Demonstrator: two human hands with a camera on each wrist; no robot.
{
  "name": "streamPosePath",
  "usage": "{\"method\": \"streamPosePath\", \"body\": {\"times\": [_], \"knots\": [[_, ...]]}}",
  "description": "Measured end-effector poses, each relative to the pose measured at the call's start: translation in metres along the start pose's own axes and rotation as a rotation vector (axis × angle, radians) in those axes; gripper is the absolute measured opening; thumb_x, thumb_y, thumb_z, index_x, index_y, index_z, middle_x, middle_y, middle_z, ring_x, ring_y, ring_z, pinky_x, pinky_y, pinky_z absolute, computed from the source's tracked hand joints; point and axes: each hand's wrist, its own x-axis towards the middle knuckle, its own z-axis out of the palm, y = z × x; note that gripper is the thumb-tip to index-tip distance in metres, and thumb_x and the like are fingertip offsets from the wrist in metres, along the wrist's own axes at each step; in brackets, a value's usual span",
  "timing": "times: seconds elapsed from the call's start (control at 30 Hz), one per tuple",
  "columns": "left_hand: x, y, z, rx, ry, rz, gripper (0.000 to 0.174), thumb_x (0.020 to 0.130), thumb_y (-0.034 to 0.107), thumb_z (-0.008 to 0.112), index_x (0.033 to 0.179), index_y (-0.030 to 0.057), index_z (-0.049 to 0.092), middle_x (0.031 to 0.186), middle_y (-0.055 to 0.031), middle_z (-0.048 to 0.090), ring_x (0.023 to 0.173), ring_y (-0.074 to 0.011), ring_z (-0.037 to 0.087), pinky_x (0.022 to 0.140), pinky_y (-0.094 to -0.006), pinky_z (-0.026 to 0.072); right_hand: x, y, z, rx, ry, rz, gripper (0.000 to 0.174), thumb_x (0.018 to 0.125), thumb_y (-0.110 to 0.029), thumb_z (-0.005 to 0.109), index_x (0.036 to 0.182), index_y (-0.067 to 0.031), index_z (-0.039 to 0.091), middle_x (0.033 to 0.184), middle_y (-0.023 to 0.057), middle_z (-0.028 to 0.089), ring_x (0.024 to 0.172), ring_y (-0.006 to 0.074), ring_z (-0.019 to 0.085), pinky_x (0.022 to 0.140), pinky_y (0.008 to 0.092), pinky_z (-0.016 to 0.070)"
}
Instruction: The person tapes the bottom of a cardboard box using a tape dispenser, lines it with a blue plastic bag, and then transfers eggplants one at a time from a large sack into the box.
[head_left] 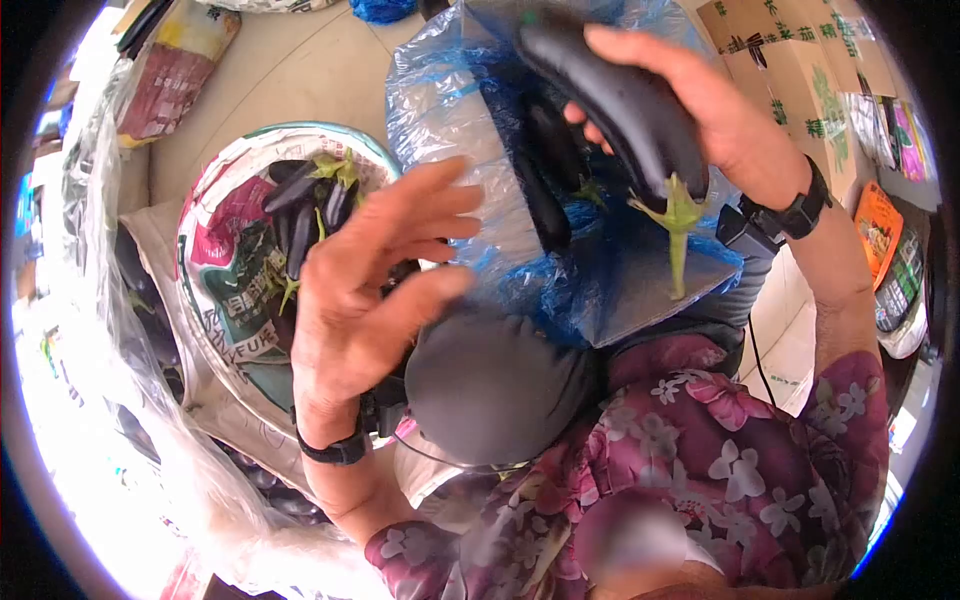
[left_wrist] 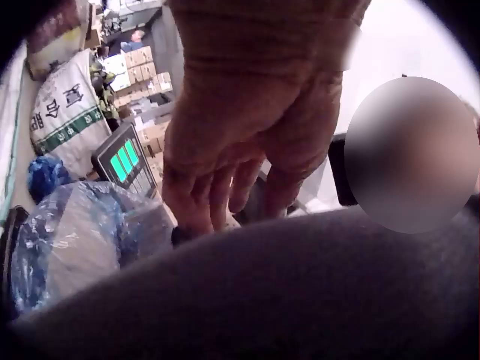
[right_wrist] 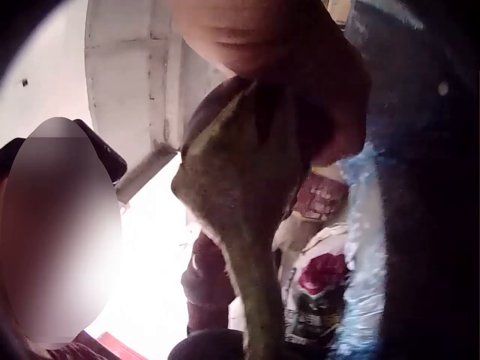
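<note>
In the head view my right hand (head_left: 715,110) grips a large dark eggplant (head_left: 630,100) with a green calyx and stem. It is held above a box lined with a blue plastic bag (head_left: 440,115), where more eggplants (head_left: 550,150) lie. The right wrist view shows the stem end (right_wrist: 247,180) up close below the hand. My left hand (head_left: 355,290) has its fingers spread and holds nothing. It hovers beside my knee, overlapping a round basket (head_left: 190,235) with small eggplants (head_left: 295,225) inside.
Printed cardboard (head_left: 780,80) stands at the upper right. A lit digital scale display (left_wrist: 126,161) and a white sack (left_wrist: 71,124) appear in the left wrist view. Clear plastic sheeting (head_left: 100,250) hangs over more produce along the left.
</note>
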Motion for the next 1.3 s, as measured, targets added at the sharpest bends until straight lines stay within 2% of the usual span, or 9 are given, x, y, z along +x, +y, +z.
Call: {"method": "streamPosePath", "body": {"times": [0.47, 0.7, 0.77, 0.83, 0.87, 0.97, 1.13, 1.23, 1.3], "knots": [[-0.004, -0.063, -0.016, -0.034, 0.228, -0.108, 0.044, 0.092, 0.017, 0.060, 0.129, -0.0046, 0.053, 0.112, -0.0142, 0.067, 0.097, -0.0188, 0.065, 0.085, -0.0292, 0.0490, 0.067, 0.041, -0.048, -0.146, -0.054, 0.294, 0.056, 0.081, -0.046, 0.074, 0.109, -0.0011, 0.057, 0.089, 0.0123, 0.063, 0.073, 0.0210, 0.068, 0.063, 0.0293, 0.0582], [0.010, -0.081, -0.004, -0.101, 0.193, -0.149, 0.042, 0.091, 0.015, 0.062, 0.128, -0.0018, 0.055, 0.109, -0.0149, 0.067, 0.097, -0.0192, 0.064, 0.085, -0.0297, 0.0478, 0.123, 0.123, -0.059, -0.279, 0.108, 0.060, 0.037, 0.082, -0.034, 0.074, 0.101, -0.0052, 0.060, 0.082, 0.0038, 0.060, 0.068, 0.0151, 0.059, 0.056, 0.0292, 0.0465], [0.010, -0.084, 0.000, -0.099, 0.194, -0.149, 0.043, 0.091, 0.017, 0.063, 0.128, -0.0018, 0.055, 0.109, -0.0152, 0.067, 0.097, -0.0195, 0.064, 0.086, -0.0296, 0.0478, 0.101, 0.101, -0.028, -0.348, 0.167, 0.126, 0.037, 0.087, -0.033, 0.067, 0.105, 0.0000, 0.064, 0.101, 0.0078, 0.061, 0.093, 0.0160, 0.059, 0.079, 0.0278, 0.0475], [0.009, -0.089, 0.002, -0.080, 0.200, -0.179, 0.045, 0.090, 0.019, 0.061, 0.129, -0.0028, 0.054, 0.110, -0.0139, 0.067, 0.096, -0.0187, 0.065, 0.085, -0.0301, 0.0489, 0.098, 0.107, -0.022, -0.423, -0.064, -0.120, 0.046, 0.092, -0.037, 0.059, 0.117, 0.0014, 0.061, 0.120, 0.0125, 0.054, 0.117, 0.0217, 0.050, 0.098, 0.0306, 0.0401], [0.008, -0.089, 0.004, -0.080, 0.229, -0.207, 0.044, 0.090, 0.019, 0.061, 0.128, -0.0027, 0.055, 0.109, -0.0136, 0.068, 0.094, -0.0181, 0.064, 0.084, -0.0302, 0.0490, 0.091, 0.110, -0.022, -0.429, 0.066, 0.053, 0.048, 0.095, -0.040, 0.052, 0.126, -0.0034, 0.060, 0.132, 0.0168, 0.045, 0.128, 0.0278, 0.040, 0.108, 0.0334, 0.0314], [0.005, -0.099, 0.003, -0.112, 0.254, -0.221, 0.044, 0.090, 0.019, 0.061, 0.128, -0.0027, 0.055, 0.108, -0.0130, 0.068, 0.093, -0.0174, 0.064, 0.084, -0.0300, 0.0491, 0.115, 0.120, -0.002, -0.489, 0.332, 0.137, 0.045, 0.095, -0.043, 0.050, 0.125, -0.0125, 0.062, 0.131, 0.0222, 0.044, 0.127, 0.0321, 0.041, 0.107, 0.0352, 0.0311], [0.003, -0.106, 0.001, -0.163, 0.270, -0.211, 0.042, 0.091, 0.017, 0.062, 0.128, -0.0015, 0.055, 0.106, -0.0128, 0.068, 0.094, -0.0176, 0.064, 0.084, -0.0296, 0.0489, 0.107, 0.137, -0.002, -0.592, 0.308, -0.040, 0.075, 0.093, -0.042, 0.054, 0.135, 0.0153, 0.030, 0.129, 0.0276, 0.045, 0.121, 0.0322, 0.046, 0.102, 0.0373, 0.0365], [-0.002, -0.111, 0.002, -0.153, 0.329, -0.218, 0.041, 0.091, 0.017, 0.062, 0.127, -0.0016, 0.055, 0.105, -0.0116, 0.068, 0.092, -0.0171, 0.064, 0.084, -0.0290, 0.0490, 0.133, 0.148, -0.003, -0.571, 0.373, -0.132, 0.073, 0.094, -0.040, 0.055, 0.139, 0.0102, 0.030, 0.135, 0.0284, 0.044, 0.125, 0.0329, 0.044, 0.104, 0.0360, 0.0365], [-0.011, -0.118, -0.003, -0.121, 0.380, -0.231, 0.041, 0.091, 0.017, 0.062, 0.127, -0.0019, 0.056, 0.105, -0.0111, 0.068, 0.092, -0.0169, 0.064, 0.083, -0.0288, 0.0491, 0.165, 0.172, -0.035, -0.434, 0.172, 0.012, 0.082, 0.093, -0.045, 0.055, 0.146, 0.0075, 0.022, 0.149, 0.0257, 0.034, 0.138, 0.0333, 0.034, 0.110, 0.0370, 0.0318]]}}
